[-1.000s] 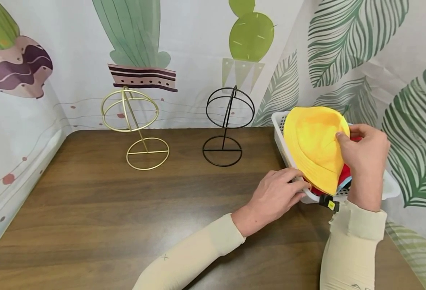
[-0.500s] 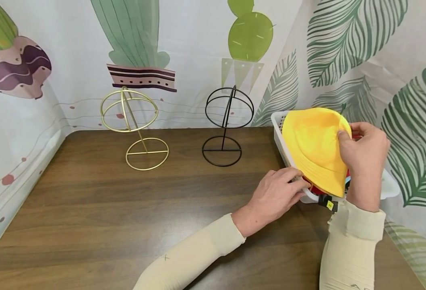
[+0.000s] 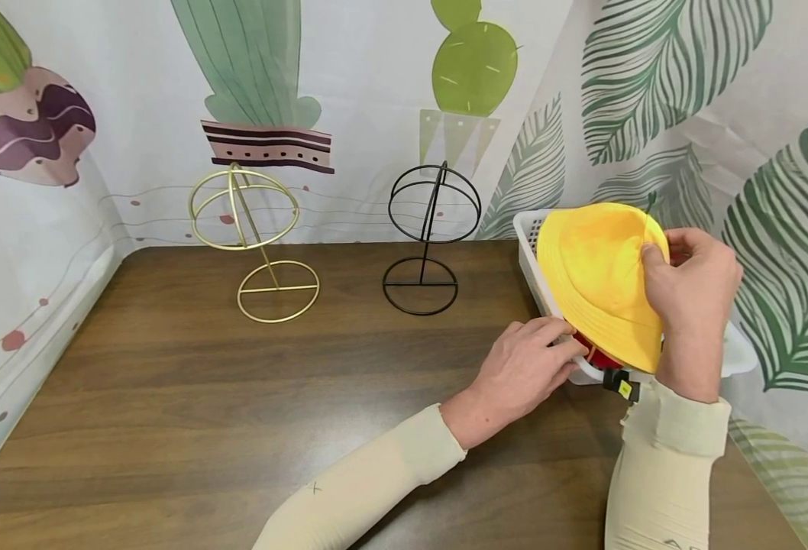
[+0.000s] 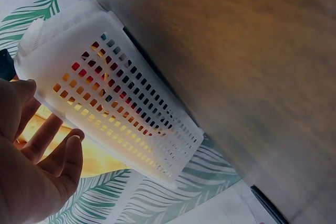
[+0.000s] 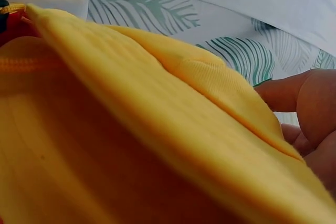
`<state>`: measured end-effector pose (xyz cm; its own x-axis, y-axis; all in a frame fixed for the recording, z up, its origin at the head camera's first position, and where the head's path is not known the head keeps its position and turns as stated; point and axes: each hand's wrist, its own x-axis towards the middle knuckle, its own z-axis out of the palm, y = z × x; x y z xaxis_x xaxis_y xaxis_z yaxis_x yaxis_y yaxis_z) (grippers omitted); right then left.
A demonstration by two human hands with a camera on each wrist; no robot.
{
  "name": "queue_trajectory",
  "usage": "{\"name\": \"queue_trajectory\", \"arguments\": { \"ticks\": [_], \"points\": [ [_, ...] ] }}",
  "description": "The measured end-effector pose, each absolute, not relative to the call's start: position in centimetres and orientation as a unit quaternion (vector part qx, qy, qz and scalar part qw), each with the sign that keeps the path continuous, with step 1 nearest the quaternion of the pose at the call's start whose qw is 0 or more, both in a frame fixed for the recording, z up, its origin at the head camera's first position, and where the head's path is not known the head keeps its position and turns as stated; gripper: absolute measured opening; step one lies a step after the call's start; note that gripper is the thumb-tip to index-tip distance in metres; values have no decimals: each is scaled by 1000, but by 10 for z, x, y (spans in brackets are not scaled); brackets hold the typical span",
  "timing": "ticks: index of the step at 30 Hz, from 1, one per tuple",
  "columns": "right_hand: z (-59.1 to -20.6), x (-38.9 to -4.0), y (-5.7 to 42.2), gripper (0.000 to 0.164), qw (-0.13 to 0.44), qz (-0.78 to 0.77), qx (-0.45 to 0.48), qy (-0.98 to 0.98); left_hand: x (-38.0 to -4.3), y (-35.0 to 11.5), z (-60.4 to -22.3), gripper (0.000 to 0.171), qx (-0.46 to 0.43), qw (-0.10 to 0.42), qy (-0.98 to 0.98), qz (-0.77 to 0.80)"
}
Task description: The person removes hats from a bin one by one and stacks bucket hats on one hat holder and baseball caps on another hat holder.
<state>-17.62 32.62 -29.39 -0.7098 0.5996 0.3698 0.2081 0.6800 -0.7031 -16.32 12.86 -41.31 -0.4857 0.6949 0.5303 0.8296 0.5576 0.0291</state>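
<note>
A yellow bucket hat [image 3: 599, 267] is tilted over the white perforated basket [image 3: 528, 260] at the table's right side. My right hand [image 3: 696, 283] pinches the hat's crown edge, thumb on the near face and fingers behind it. In the right wrist view the hat's brim [image 5: 131, 98] fills most of the picture. My left hand [image 3: 524, 367] holds the basket's near-left corner, its fingers [image 4: 47, 132] hooked at the rim in the left wrist view. Something red [image 3: 599, 355] shows in the basket under the hat; the rest of the contents is mostly hidden.
A gold wire hat stand [image 3: 279, 289] and a black wire hat stand [image 3: 422, 284] stand at the back of the wooden table [image 3: 205, 428]. Behind them hangs a printed cloth [image 3: 370, 92]. A small black block with a yellow label [image 3: 622, 384] sits by the right cuff.
The yellow hat has shifted slightly right and now covers the red and light blue things seen beside it earlier. My right hand has risen a little; my left hand stays at the basket.
</note>
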Motion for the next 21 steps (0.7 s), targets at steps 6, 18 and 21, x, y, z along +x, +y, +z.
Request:
{"name": "queue_trajectory", "arguments": {
  "ticks": [6, 18, 21],
  "points": [
    [-294, -176, 325, 34, 315, 327, -228, -861, -163, 128, -413, 28, -446, 233, -852, -146],
    [-293, -173, 323, 30, 335, 336, -214, -854, -163, 128, -413, 29, -446, 236, -851, -145],
    [-292, -172, 322, 29, 343, 341, -208, -850, -163, 128, -413, 30, -446, 235, -851, -146]
  ]
}}
